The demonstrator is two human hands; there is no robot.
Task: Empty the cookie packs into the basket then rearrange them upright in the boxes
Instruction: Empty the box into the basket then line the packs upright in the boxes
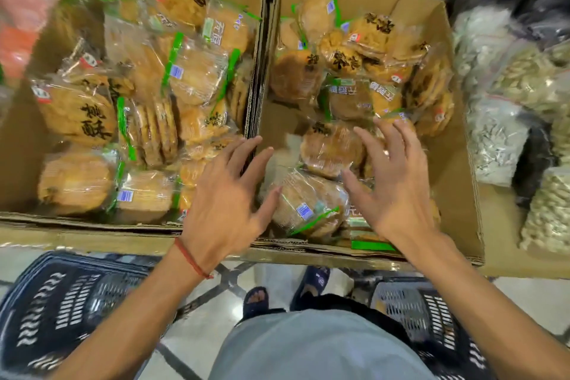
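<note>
your left hand (222, 194) and your right hand (398, 191) are both over the near end of the right box (456, 170). both are palm down, with fingers straight and spread wide, holding nothing. the left hand lies across the wall where the two boxes meet. its thumb points at a cookie pack (308, 203) lying flat between your hands. the right thumb points at the same pack from the other side. the view is blurred there, so i cannot tell whether either thumb touches the wrapper. a red thread (192, 259) circles your left wrist.

the right box holds a loose heap of clear-wrapped cookies, most of them flat or tilted and piled toward its middle and far end. bare cardboard shows on the left of its bottom. the left box (18, 145) stands just beside it, wall against wall, and looks fuller. its packs (77, 114) lie jumbled, with a few on edge near the middle.

nearer to you, on the tiled floor (197, 336), a dark basket (61, 302) stands under your left arm. a second basket (416, 308) stands under your right arm. your sandalled feet (256, 299) show between them. to the right of the right box, clear bags of seeds and nuts (493, 139) are stacked together.
</note>
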